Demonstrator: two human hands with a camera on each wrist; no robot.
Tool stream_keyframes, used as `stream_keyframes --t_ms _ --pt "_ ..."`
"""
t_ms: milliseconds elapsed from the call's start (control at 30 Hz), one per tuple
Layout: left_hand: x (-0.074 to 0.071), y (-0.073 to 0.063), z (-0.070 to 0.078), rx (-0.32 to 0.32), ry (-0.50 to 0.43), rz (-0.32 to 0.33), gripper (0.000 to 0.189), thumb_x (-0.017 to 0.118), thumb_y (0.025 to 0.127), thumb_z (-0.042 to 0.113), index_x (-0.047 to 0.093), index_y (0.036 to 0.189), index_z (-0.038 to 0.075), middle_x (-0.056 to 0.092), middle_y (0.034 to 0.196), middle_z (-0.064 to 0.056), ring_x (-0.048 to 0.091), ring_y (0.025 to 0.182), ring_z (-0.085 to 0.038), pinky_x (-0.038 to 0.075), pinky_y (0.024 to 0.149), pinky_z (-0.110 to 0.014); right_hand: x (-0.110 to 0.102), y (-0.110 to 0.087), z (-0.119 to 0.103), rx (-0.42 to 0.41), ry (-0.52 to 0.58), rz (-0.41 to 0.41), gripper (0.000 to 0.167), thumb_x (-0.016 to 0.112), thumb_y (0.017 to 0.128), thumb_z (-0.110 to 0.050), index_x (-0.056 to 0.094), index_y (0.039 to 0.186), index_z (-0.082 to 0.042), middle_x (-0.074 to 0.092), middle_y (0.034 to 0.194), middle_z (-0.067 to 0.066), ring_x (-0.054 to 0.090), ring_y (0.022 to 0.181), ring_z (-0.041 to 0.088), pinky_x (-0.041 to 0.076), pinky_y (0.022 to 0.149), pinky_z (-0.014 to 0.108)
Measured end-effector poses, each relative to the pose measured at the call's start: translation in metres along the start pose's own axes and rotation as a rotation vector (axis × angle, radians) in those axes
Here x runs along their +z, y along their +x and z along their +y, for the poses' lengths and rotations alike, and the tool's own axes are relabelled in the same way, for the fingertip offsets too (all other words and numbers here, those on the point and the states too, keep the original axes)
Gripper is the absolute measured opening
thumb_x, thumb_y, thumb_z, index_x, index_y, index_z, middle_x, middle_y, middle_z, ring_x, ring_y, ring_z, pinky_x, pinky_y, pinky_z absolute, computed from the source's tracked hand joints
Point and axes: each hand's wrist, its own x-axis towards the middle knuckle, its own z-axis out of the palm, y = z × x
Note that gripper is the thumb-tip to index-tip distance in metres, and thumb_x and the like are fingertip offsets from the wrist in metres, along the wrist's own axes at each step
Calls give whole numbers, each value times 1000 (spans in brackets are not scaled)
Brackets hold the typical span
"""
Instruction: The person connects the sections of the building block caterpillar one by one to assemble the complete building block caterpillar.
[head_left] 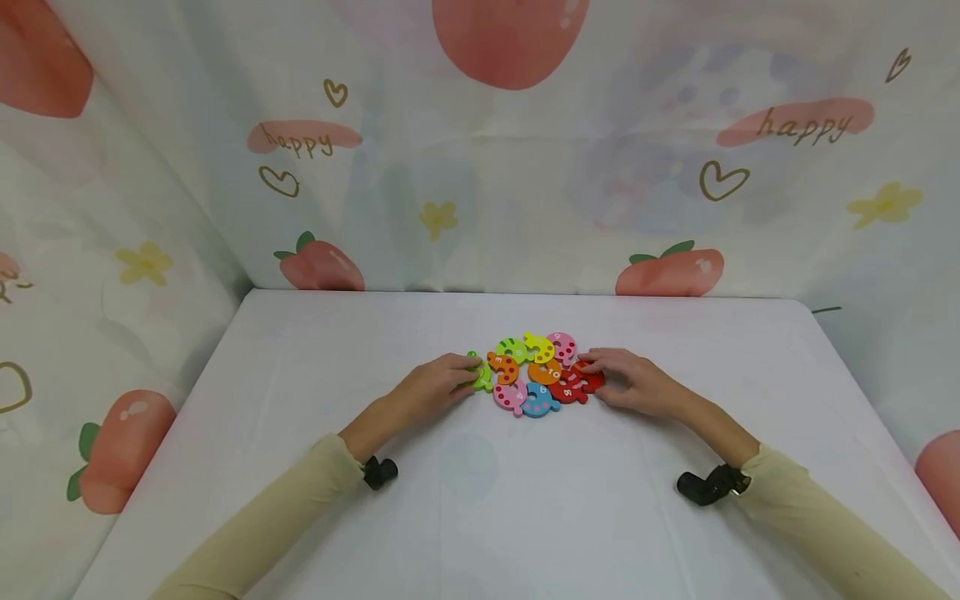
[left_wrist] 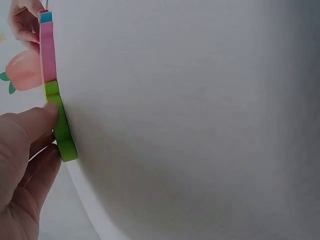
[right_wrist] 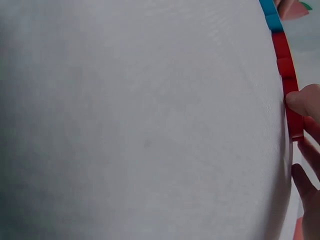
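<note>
Several flat, colourful wooden number puzzle pieces lie joined in a cluster on the white table. At its left end, my left hand point(head_left: 438, 382) holds a green puzzle piece point(left_wrist: 64, 132) by its edges, thumb on the near side and fingers on the far side. My right hand point(head_left: 637, 383) grips the rightmost red puzzle piece point(right_wrist: 293, 117) in the same way. Between the hands are an orange piece point(head_left: 544, 372) marked 10, a blue piece point(head_left: 538, 402), a pink piece point(head_left: 510, 395) and a yellow piece point(head_left: 539, 347). Fingers partly cover both end pieces.
The white-covered table point(head_left: 480, 517) reaches back to a patterned curtain point(head_left: 480, 183) with fruit, hearts and "happy" printed on it. A black wrist camera point(head_left: 379, 472) sits under the left wrist, and another black camera point(head_left: 708, 485) under the right.
</note>
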Motion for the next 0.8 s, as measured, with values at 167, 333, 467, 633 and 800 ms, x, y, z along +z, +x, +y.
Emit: stream_keyframes --t_ms 167,333,467,633,800 --pt "-8 -5 -3 -85 -8 -28 35 69 90 21 67 122 8 60 137 -1 56 127 -16 48 104 -31 -4 3 1 -43 -36 -10 40 76 80 -9 64 119 -9 61 131 12 55 122 31 54 93 47" --pt "-16 -15 -19 -151 -9 7 30 70 89 16 70 118 6 63 134 -3 57 126 -20 50 102 -34 -11 7 1 39 -66 14 41 77 78 -9 63 116 -9 60 124 10 56 114 26 57 88 44" --pt "-18 -26 -36 -191 -8 52 26 70 87 12 72 112 5 64 131 -4 59 124 -21 52 99 -36 -14 12 -2 72 -57 138 42 77 77 -5 63 117 -6 60 118 11 56 109 25 58 84 47" --pt "-18 -34 -51 -234 -66 108 18 71 85 8 71 102 6 65 127 -4 60 118 -23 53 95 -37 -4 31 -25 -1 -6 243 46 78 77 -7 62 121 -4 60 116 13 57 106 26 58 83 48" --pt "-19 -36 -54 -242 -136 127 14 71 85 8 69 99 4 65 128 -6 59 115 -26 51 95 -39 18 56 -59 -60 87 260 49 77 80 -10 61 125 -3 57 119 15 56 110 30 57 85 48"
